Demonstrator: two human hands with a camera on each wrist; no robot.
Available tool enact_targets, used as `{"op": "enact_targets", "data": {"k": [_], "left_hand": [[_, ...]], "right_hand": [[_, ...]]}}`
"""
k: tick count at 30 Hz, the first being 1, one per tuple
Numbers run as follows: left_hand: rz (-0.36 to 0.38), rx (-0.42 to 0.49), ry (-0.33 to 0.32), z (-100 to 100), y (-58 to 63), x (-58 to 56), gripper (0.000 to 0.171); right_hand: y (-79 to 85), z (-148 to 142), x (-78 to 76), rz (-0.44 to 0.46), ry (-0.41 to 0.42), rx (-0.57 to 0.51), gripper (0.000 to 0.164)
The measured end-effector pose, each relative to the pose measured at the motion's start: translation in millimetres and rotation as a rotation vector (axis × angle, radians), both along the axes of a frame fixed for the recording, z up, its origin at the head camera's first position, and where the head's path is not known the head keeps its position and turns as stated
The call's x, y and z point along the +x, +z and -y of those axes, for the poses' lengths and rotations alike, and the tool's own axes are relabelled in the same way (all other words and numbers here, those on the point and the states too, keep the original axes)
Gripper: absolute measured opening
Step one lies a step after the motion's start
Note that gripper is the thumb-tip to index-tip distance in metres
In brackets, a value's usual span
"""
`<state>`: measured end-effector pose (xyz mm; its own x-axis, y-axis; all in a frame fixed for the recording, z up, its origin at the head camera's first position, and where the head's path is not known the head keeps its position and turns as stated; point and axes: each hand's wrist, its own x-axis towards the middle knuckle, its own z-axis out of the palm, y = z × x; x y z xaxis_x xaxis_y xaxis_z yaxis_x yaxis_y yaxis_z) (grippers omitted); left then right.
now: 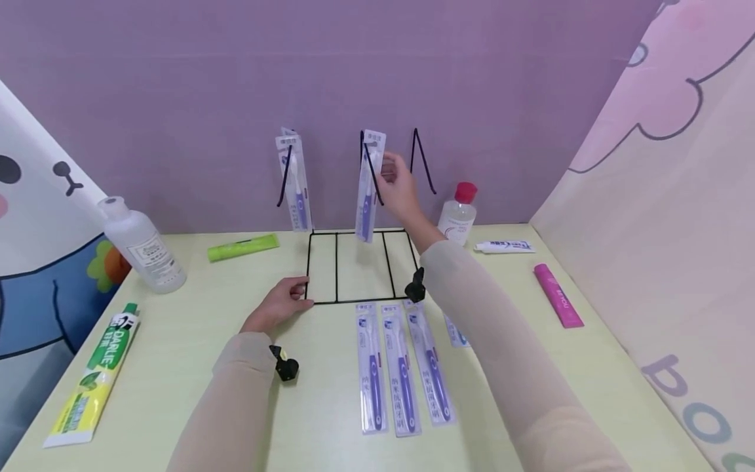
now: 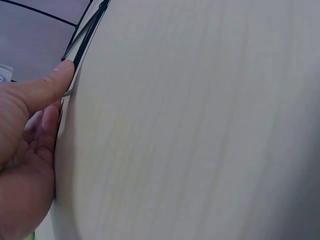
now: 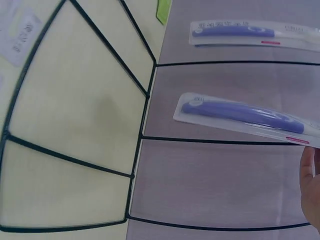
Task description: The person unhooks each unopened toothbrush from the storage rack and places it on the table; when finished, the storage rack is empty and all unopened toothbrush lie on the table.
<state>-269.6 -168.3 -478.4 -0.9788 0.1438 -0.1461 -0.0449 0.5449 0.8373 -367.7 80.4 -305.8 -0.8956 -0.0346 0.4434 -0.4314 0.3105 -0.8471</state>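
Observation:
A black wire display rack (image 1: 336,267) stands on the table against the purple wall, its hooks sticking out above. My left hand (image 1: 280,303) grips the left side of its base, thumb (image 2: 52,82) on the wire. My right hand (image 1: 401,187) is up at the middle hook (image 1: 373,174) and pinches the edge of a packaged toothbrush (image 1: 367,196) with a purple handle. That pack hangs upright at the hook; whether the hook passes through its hole cannot be made out. Another packaged toothbrush (image 1: 299,190) hangs on the left hook.
Several packaged toothbrushes (image 1: 403,370) lie before the rack, one partly under my right sleeve. To the left are a white bottle (image 1: 144,246), a Darlie toothpaste tube (image 1: 97,377) and a green tube (image 1: 243,248). A red-capped bottle (image 1: 457,219), white tube (image 1: 504,247) and pink tube (image 1: 557,296) are right.

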Motion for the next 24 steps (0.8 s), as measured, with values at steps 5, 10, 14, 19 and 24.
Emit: {"op": "enact_targets", "data": {"k": [5, 10, 14, 19, 24], "left_hand": [[0.002, 0.004, -0.002, 1.3, -2.3, -0.1, 0.060], [-0.001, 0.008, -0.007, 1.5, -2.4, 0.1, 0.060], [-0.001, 0.013, -0.010, 2.6, -4.0, 0.4, 0.060], [-0.001, 0.017, -0.023, 2.4, -4.7, -1.8, 0.061], [-0.004, 0.027, -0.021, 2.6, -3.5, -2.1, 0.061]], "right_hand": [[-0.7, -6.5, 20.4, -0.024, 0.101, -0.106, 0.037], [-1.1, -9.8, 44.6, -0.014, 0.134, -0.188, 0.038], [-13.6, -10.8, 57.6, 0.051, 0.159, -0.209, 0.042], [-41.4, -11.4, 69.9, 0.191, 0.247, -0.225, 0.050], [-71.0, -0.9, 89.7, 0.392, 0.328, -0.192, 0.058]]}}
